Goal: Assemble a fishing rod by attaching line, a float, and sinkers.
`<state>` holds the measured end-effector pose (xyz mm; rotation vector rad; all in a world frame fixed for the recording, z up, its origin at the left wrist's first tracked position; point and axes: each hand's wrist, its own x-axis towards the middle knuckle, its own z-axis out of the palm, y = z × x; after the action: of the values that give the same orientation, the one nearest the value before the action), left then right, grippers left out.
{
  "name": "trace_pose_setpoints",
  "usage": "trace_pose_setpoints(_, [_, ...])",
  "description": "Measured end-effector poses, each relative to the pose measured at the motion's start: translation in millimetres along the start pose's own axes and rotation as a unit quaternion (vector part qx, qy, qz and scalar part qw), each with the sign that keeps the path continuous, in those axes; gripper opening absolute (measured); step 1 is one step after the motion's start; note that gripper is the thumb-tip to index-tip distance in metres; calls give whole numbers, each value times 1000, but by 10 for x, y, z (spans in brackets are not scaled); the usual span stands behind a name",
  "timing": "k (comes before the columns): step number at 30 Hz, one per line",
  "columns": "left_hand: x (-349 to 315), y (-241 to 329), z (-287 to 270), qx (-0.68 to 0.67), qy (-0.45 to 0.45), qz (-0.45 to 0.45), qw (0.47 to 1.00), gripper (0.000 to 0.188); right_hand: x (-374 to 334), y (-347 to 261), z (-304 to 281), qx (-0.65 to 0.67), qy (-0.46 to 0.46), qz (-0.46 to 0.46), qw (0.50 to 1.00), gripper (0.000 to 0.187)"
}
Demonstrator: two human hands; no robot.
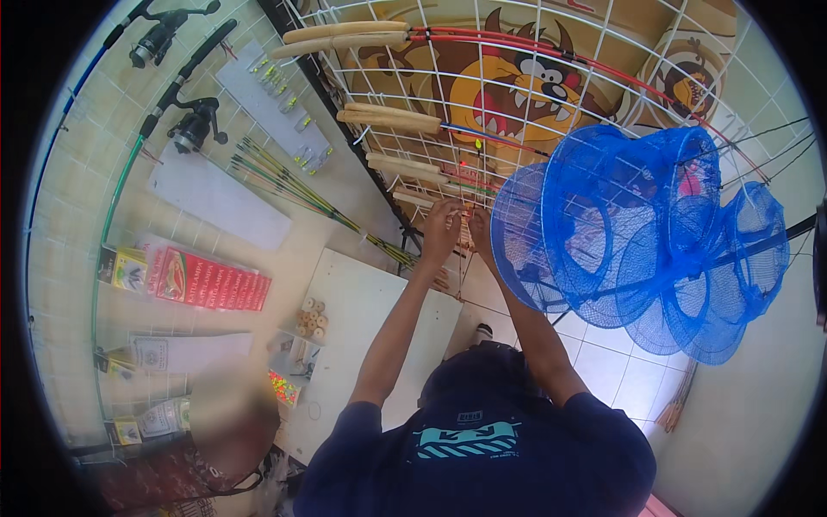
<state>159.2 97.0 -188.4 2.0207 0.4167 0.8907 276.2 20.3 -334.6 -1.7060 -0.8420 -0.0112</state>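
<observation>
Rods line the rack, but we judge work there unfinished: left hand and right hand meet, grip indeterminable.

Looks down now on bright, pale tiles, meets a plain right wall, takes in a white table near the middle, then a white grid fronting a cartoon mural, plus a gridded left wall.
</observation>
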Motion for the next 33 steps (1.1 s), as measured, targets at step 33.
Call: trace_pose_setpoints(33, [-2069, 352, -775, -85, 135, -298, 941, 18, -1441, -1407, -264, -14, -358, -21, 933, 63])
